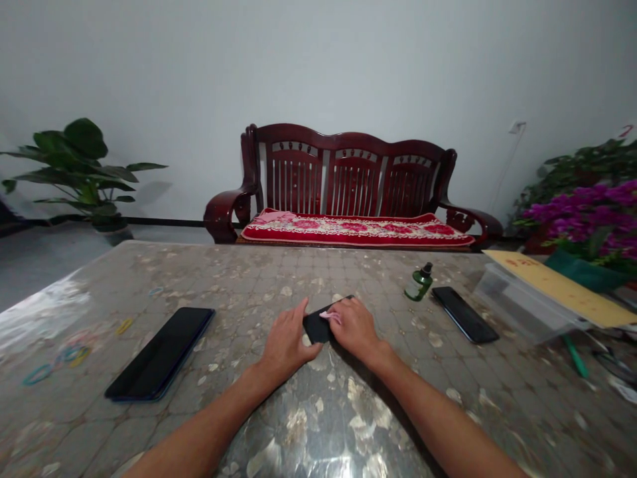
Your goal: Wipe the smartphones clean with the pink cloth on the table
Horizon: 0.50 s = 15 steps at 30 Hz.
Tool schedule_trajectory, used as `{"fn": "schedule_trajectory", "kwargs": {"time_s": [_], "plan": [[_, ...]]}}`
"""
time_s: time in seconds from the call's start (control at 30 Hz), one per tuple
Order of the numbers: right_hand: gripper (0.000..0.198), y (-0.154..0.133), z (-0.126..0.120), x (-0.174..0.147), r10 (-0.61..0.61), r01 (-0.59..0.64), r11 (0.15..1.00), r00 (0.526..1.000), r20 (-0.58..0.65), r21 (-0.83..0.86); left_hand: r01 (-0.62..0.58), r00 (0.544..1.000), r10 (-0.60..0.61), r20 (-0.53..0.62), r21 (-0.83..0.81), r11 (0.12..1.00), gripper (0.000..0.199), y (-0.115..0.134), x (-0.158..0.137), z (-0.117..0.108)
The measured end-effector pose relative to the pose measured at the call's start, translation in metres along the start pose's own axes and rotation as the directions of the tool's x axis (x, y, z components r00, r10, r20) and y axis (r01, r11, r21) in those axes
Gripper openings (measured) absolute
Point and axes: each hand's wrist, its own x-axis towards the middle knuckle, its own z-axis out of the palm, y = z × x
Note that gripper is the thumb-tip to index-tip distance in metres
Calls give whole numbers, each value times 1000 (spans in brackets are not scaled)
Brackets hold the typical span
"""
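- I see my left hand lying flat at the near end of a small black phone in the middle of the mottled stone-patterned table, its grip spread, clamping nothing.
- My right hand covers the phone's right side, grip pinched together on a small pink cloth pressed to the screen.
- A larger black phone lies well apart to the left; a small green bottle and another dark phone lie to the right.

Three dark phones lie on the bench: a large one at lower left, a small one at centre under two hands, left and right, and a third at right. One green bottle stands right of centre. Several coloured rubber bands lie scattered at far left, too small to count exactly. One clear plastic box sits at the right edge.
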Motion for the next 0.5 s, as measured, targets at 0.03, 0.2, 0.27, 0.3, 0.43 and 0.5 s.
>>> {"fn": "schedule_trajectory", "kwargs": {"time_s": [0.03, 0.2, 0.27, 0.3, 0.43, 0.5], "plan": [[16, -5, 1, -3, -38, 38, 999, 999, 8, 21, -1, 1000, 1, -2, 0, 1000, 86, 0, 0, 0], [15, -4, -3, -12, -128, 127, 992, 991, 26, 27, 9, 1000, -9, -4, -8, 1000, 86, 1, 0, -2], [16, 12, -9, -11, -61, 61, 998, 998, 0, -15, 3, 1000, -3, 3, -4, 1000, 88, 1, -1, -3], [17, 21, -11, -10, -16, 16, 999, 1000, -19, -33, -2, 1000, 2, 8, 3, 1000, 88, 1, -1, -3], [18, 51, -15, -7, 153, -161, 982, 985, -86, -98, -9, 1000, 8, 25, 36, 999, 89, 0, -1, -4], [19, 52, -13, -10, 182, -192, 977, 977, -110, -95, -3, 1000, 2, 30, 35, 999, 88, 1, -1, -4]]}}
